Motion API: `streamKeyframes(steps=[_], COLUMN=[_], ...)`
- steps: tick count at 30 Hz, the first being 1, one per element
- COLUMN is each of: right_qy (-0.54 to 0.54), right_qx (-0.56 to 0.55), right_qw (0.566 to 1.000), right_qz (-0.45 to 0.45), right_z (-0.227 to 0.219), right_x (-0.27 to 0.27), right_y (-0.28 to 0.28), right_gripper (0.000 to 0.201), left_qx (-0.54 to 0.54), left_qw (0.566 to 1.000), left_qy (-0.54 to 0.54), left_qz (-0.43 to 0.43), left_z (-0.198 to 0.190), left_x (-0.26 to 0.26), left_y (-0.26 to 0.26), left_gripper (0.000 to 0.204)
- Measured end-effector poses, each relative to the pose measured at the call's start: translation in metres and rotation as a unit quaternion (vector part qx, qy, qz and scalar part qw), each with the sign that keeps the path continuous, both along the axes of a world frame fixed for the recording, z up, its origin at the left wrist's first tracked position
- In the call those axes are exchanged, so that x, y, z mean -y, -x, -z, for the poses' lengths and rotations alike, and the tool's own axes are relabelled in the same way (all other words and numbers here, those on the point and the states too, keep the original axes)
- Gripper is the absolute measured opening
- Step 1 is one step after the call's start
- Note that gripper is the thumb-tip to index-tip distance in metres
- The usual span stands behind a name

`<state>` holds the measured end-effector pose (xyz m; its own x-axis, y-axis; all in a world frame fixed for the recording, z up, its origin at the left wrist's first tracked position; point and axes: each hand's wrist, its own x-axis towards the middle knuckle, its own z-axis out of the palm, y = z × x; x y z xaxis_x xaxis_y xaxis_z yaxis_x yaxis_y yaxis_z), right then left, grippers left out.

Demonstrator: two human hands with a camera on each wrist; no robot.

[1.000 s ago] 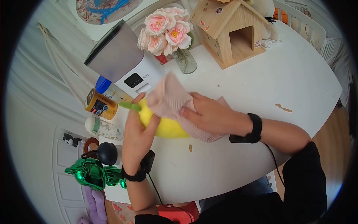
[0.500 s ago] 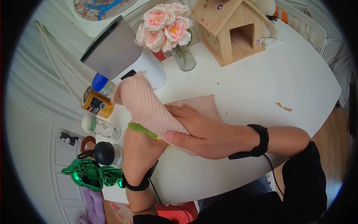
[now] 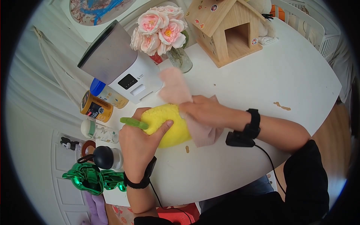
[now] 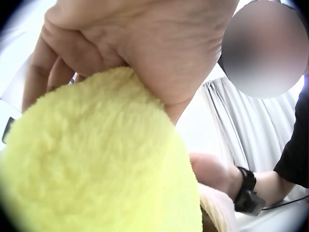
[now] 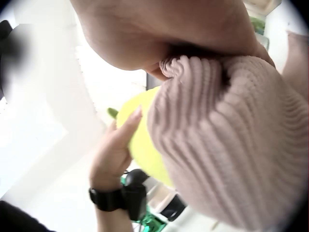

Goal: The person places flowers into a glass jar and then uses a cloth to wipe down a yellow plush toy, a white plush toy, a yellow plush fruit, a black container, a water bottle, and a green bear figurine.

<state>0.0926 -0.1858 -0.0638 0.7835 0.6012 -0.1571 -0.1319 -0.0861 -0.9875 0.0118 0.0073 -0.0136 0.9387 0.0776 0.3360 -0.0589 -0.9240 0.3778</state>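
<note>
Holding a fuzzy, rounded yellow plush toy in the left hand, mid-frame; gripping pink ribbed cloth against it with the right hand. Looks light, squishy, not slippery; best grabbed round its fat middle.

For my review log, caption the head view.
Left hand grips yellow plush toy; right hand holds pink ribbed cloth.

Bright, even light washes the white worktop and glints off a green figure; a pink cloth blurs, wrist views bleach out, corners blacken.
</note>
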Motion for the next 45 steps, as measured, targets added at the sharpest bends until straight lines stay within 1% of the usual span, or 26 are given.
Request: streamKeyframes(steps=[2,3,4,5,6,7,8,9,11,14,16,19,20,22,24,25,27,28,29,31,32,37,39,41,43,45], right_qy=[-0.048,-0.094,-0.141,-0.141,-0.109,-0.077,-0.067,-0.068,-0.070,-0.062,0.129,0.108,0.108,-0.076,-0.055,-0.069,-0.083,-0.103,-0.123,-0.093,-0.062,-0.006,-0.006,-0.007,-0.041,-0.095], right_qx=[0.300,0.334,0.366,0.366,0.397,0.427,0.427,0.428,0.411,0.324,0.066,0.029,0.029,0.066,0.301,0.347,0.391,0.416,0.442,0.431,0.420,0.383,0.365,0.171,0.192,0.089], right_qw=[0.951,0.934,0.914,0.914,0.906,0.895,0.899,0.898,0.908,0.944,0.989,0.994,0.994,0.992,0.950,0.931,0.908,0.895,0.881,0.891,0.900,0.921,0.930,0.984,0.979,0.990], right_qz=[-0.060,-0.083,-0.103,-0.103,-0.104,-0.103,-0.072,-0.071,-0.036,0.007,-0.028,-0.017,-0.016,-0.073,-0.060,-0.093,-0.126,-0.121,-0.116,-0.106,-0.098,-0.073,-0.055,-0.057,-0.047,-0.045], right_z=[-0.006,-0.011,-0.014,-0.011,-0.007,-0.001,0.009,0.017,0.027,0.025,0.003,0.031,0.032,0.034,0.026,0.017,0.007,0.006,0.006,0.006,0.007,0.029,0.032,0.032,0.053,0.038], right_x=[-0.005,-0.009,-0.012,-0.012,-0.013,-0.015,-0.017,-0.018,-0.016,-0.002,0.011,0.008,0.006,-0.003,-0.008,-0.008,-0.012,-0.015,-0.015,-0.012,-0.010,-0.008,-0.006,0.000,-0.005,-0.004], right_y=[0.015,0.026,0.033,0.034,0.034,0.033,0.027,0.018,-0.004,-0.019,-0.026,-0.048,-0.045,-0.029,-0.008,0.000,0.012,0.018,0.020,0.018,0.016,-0.008,-0.017,-0.030,-0.046,-0.035], right_gripper=[0.043,0.043,0.045,0.045,0.049,0.054,0.056,0.056,0.051,0.047,0.040,0.038,0.038,0.046,0.051,0.052,0.053,0.055,0.057,0.058,0.058,0.053,0.052,0.053,0.053,0.057], left_qx=[-0.026,-0.028,0.088,0.201,0.201,0.173,0.137,0.137,0.031,-0.024,-0.055,-0.020,0.000,0.018,0.013,0.011,0.122,0.017,0.018,0.034,-0.054,-0.117,-0.100,-0.106,-0.030,-0.073], left_qw=[0.997,0.997,0.983,0.940,0.940,0.977,0.968,0.968,0.998,0.997,0.994,0.994,0.999,1.000,0.997,0.997,0.984,0.973,0.973,0.979,0.985,0.962,0.981,0.978,0.977,0.964], left_qy=[-0.062,-0.060,-0.155,-0.246,-0.247,-0.032,0.185,0.184,0.021,0.074,0.091,0.107,0.043,-0.021,-0.053,-0.052,0.106,0.217,0.217,0.128,0.001,-0.045,0.037,0.065,0.207,0.256], left_qz=[-0.049,-0.049,0.039,0.126,0.126,0.118,0.104,0.104,0.041,0.008,-0.012,0.007,0.009,0.012,0.051,0.051,0.071,0.079,0.080,0.154,0.163,0.243,0.164,0.170,0.048,0.012], left_z=[-0.003,0.008,0.027,0.031,0.035,0.038,0.036,0.029,0.009,-0.007,-0.008,-0.004,-0.003,-0.003,-0.004,0.007,0.034,0.030,0.023,0.010,0.005,-0.012,-0.006,-0.010,-0.002,0.001], left_x=[0.005,-0.007,-0.028,-0.033,-0.032,-0.027,-0.021,-0.020,-0.017,-0.001,0.002,0.003,0.002,0.001,-0.001,-0.004,-0.011,-0.013,-0.012,-0.015,-0.034,-0.031,-0.025,-0.015,-0.008,-0.008], left_y=[0.002,0.004,0.007,0.007,0.007,0.006,0.004,0.001,-0.006,-0.004,-0.004,-0.003,-0.003,-0.002,0.003,0.004,0.008,0.016,0.019,0.022,0.012,0.004,-0.002,-0.003,-0.004,-0.007], left_gripper=[0.051,0.051,0.048,0.045,0.045,0.041,0.038,0.038,0.033,0.034,0.036,0.037,0.035,0.034,0.033,0.033,0.034,0.041,0.041,0.049,0.058,0.069,0.065,0.061,0.055,0.053])
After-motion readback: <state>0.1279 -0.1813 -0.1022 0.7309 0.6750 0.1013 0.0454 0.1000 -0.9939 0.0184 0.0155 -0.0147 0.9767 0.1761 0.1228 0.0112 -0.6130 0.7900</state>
